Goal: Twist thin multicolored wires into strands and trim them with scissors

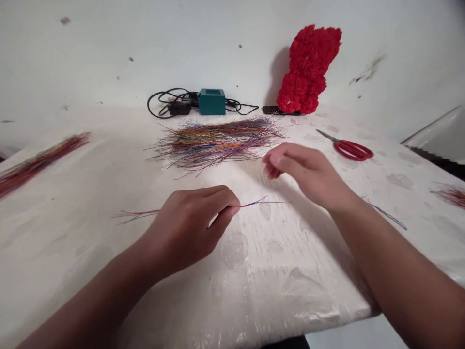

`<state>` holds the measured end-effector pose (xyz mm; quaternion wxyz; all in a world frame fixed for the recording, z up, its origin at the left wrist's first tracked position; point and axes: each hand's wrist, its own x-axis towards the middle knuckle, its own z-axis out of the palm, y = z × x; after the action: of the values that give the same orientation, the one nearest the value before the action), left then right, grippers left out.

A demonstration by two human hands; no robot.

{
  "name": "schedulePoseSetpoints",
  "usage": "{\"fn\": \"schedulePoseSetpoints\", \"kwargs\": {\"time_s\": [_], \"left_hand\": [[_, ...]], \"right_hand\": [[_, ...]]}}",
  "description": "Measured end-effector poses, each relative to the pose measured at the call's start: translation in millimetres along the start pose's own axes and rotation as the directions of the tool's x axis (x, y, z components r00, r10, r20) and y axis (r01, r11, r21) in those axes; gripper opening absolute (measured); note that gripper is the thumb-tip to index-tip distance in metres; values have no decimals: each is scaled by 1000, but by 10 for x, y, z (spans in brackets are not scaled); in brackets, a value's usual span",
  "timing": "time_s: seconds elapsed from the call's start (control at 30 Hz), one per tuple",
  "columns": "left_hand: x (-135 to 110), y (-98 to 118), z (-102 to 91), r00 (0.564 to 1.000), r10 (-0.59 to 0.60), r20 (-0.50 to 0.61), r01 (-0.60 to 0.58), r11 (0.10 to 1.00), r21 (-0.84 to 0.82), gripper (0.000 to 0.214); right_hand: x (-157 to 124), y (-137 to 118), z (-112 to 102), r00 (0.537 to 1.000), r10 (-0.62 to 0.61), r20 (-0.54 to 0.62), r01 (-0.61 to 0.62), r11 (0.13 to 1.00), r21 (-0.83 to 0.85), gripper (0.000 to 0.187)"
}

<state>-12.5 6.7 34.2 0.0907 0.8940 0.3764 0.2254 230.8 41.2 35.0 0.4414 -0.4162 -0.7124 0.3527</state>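
Observation:
A few thin coloured wires (254, 202) are pinched between the thumb and forefinger of my left hand (198, 218). They run under the palm, and their loose ends fan out on both sides, just above the table. My right hand (300, 169) is raised at the right edge of a large pile of multicoloured wires (218, 140). Its fingers are curled in towards the thumb and slightly blurred. Whether a wire is between those fingertips I cannot make out.
Another wire bundle (43, 162) lies at the left, and a smaller one (452, 195) at the right edge. Red-handled scissors (352, 149) and a twisted strand (388, 215) lie right. Behind stand a green box (211, 103) with black cables and a red rose-covered figure (308, 70).

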Motion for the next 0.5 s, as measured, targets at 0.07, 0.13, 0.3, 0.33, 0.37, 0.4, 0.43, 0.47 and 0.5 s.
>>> {"fn": "schedulePoseSetpoints", "kwargs": {"time_s": [0.07,0.13,0.3,0.33,0.37,0.4,0.43,0.47,0.5], "left_hand": [[9,17,-17,1000,-16,-6,16,999,-29,16],[11,34,-25,1000,-26,-16,25,998,-65,16],[-6,65,-39,996,-78,-31,72,984,-161,16],[-9,69,-46,995,-96,-30,89,980,-175,15],[-11,72,-56,993,-115,-28,108,976,-188,15],[-12,75,-67,991,-131,-25,123,972,-200,15],[-11,78,-78,990,-142,-27,133,969,-210,15],[-9,80,-88,989,-147,-33,136,966,-218,15],[-6,81,-96,988,-147,-44,134,966,-222,15]], "right_hand": [[33,-26,-115,985,3,-170,-11,999,-43,16],[58,-78,-263,964,8,-265,-50,987,-152,17],[129,23,-903,933,48,-356,-279,721,-634,16],[137,121,-1087,943,82,-321,-297,642,-707,14],[136,239,-1281,949,89,-303,-299,568,-767,14],[124,369,-1475,946,91,-312,-314,509,-801,13],[100,503,-1660,943,126,-307,-328,499,-802,14],[64,629,-1826,923,123,-364,-374,510,-774,9],[18,742,-1965,915,126,-383,-390,521,-759,6]]}}
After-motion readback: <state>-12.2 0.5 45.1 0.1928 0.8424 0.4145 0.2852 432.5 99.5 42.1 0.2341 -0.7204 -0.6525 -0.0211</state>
